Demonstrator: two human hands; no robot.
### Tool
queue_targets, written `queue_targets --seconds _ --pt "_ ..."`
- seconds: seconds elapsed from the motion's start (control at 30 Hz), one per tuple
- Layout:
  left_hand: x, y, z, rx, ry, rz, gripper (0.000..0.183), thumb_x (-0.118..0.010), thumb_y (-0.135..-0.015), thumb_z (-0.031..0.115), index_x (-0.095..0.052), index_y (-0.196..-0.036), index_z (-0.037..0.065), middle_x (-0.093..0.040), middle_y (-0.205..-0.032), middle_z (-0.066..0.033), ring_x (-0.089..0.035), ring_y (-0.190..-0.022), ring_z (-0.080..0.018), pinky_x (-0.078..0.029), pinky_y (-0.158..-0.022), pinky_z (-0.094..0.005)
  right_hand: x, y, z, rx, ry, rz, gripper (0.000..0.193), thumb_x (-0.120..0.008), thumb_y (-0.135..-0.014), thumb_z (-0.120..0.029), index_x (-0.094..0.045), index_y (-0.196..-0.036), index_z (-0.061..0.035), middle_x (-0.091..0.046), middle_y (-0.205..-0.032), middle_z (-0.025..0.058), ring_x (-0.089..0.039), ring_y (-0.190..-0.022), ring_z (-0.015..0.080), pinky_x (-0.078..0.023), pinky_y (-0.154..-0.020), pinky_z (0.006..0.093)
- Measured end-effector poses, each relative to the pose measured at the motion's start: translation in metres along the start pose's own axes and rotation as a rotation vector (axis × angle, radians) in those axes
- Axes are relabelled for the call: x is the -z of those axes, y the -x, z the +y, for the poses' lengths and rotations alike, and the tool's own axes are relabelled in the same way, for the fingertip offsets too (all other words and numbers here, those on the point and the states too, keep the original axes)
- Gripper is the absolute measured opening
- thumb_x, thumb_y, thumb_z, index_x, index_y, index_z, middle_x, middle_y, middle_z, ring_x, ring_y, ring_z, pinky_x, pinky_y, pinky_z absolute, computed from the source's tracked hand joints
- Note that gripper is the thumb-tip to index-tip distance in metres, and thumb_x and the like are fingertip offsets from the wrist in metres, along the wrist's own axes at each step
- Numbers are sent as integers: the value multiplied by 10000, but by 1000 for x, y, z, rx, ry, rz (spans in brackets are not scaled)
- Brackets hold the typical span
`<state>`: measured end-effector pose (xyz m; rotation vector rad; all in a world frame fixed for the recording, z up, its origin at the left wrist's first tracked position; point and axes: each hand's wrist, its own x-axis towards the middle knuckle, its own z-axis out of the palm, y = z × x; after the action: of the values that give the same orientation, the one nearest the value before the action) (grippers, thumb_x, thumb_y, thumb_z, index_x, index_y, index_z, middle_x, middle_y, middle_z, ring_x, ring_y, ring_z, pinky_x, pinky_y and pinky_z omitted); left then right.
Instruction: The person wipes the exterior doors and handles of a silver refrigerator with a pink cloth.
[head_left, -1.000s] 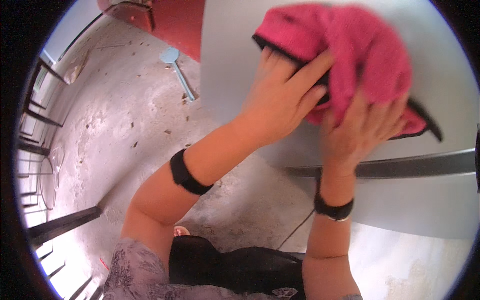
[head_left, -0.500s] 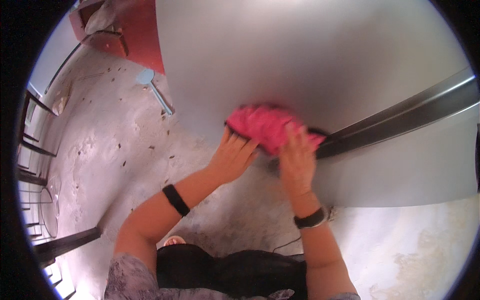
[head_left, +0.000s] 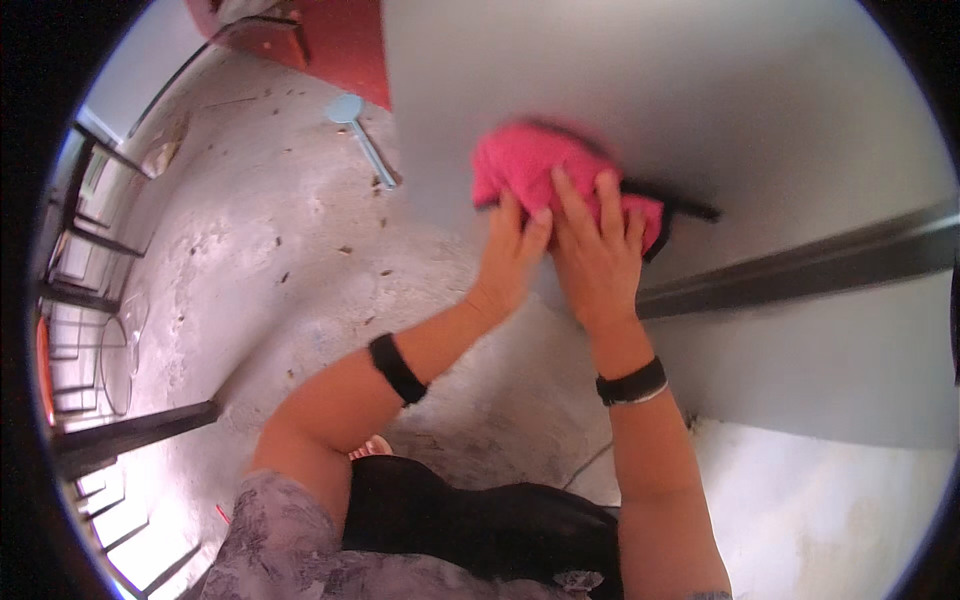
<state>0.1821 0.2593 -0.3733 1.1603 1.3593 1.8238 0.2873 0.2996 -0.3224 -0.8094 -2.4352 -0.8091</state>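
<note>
A folded pink cloth with black edging is pressed against a smooth grey panel, which looks like a refrigerator door. My left hand grips the cloth's lower left edge, its fingers bent into the fabric and the tips partly hidden. Beside it, my right hand holds the cloth against the panel with its fingers spaced apart over the middle and right part. A black strip of the cloth's edging sticks out to the right. Below the cloth, a dark recessed groove runs across the panel.
On the rough grey floor, strewn with small dark bits, lies a light-blue fly swatter. Dark metal chair or rack frames line the left side. A red piece of furniture stands at the far left, behind the panel.
Both hands and the pink cloth have moved up the panel, away from the groove that the cloth partly covered. The whole view has shifted a little as well.
</note>
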Motion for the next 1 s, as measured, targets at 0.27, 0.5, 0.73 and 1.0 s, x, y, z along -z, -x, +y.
queue_targets --seconds 0.27,0.5,0.73,1.0 --pt "-1 13 -9 576 864 -13 539 -486 -900 391 -331 -1297 61 -389 -1263 -92 -344 -1180 -182 -275 -981 -305 -20 22 -13 215 -59 -346 415 -529 -782 -194 -507 -1197 -195 -306 -1388 -64 -280 -1290 165 -299 -1024 344" --pt "28 -62 72 -280 -75 131 470 -375 -933 302 -325 -1278 -13 -431 -1088 -178 -396 -1031 -300 -262 -929 -381 33 -92 -6 -85 -172 172 370 -527 -815 -201 -526 -1185 -177 -398 -1355 -32 -346 -1261 208 -303 -983 374" --pt "71 -152 117 -707 -596 145 375 -406 -882 129 -424 -1224 -24 -469 -1163 -182 -413 -1106 -304 -284 -953 -392 36 -168 -6 -129 -19 605 253 -501 -832 -164 -605 -1059 -121 -379 -1371 51 -306 -1273 334 -276 -935 566" --pt "111 -111 -84 74 109 213 507 -174 -966 326 -187 -1385 42 -307 -1362 -163 -309 -1241 -298 -240 -1029 -335 -56 -133 -75 212 -308 166 301 -497 -809 -140 -569 -1081 -34 -418 -1337 -28 -349 -1254 166 -287 -1018 359"
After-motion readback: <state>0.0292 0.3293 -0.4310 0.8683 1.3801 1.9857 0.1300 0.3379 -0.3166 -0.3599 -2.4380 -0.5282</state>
